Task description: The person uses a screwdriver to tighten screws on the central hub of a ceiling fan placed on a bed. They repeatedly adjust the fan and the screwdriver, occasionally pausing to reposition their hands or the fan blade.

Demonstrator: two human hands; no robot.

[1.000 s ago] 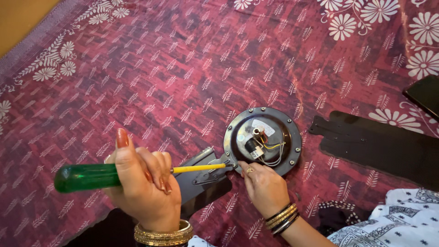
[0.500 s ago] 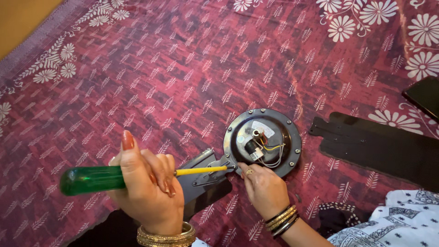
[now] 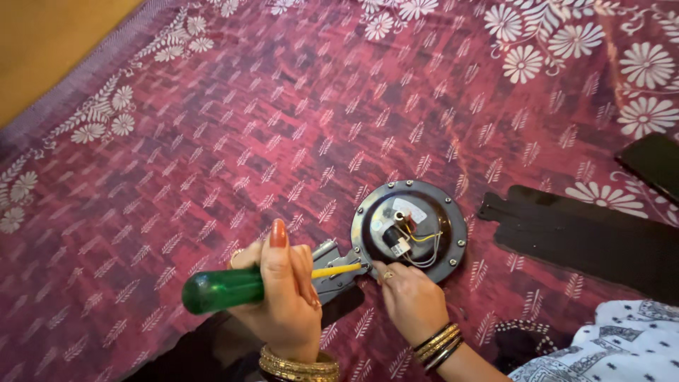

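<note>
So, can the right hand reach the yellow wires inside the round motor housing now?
Probably yes: the right hand rests at the rim of the motor housing, and the yellow wires lie uncovered just beyond its fingers.

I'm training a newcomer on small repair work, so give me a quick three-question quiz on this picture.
1. True or false: the left hand holds a screwdriver with a green handle.
2. Which does the screwdriver tip point at? A) the flat black blade B) the rim of the round motor housing C) the white patterned cloth
3. Fill in: the right hand rests at the housing's ____ edge, near the screwdriver tip.

Key: 1 true; 2 B; 3 lower left.
</note>
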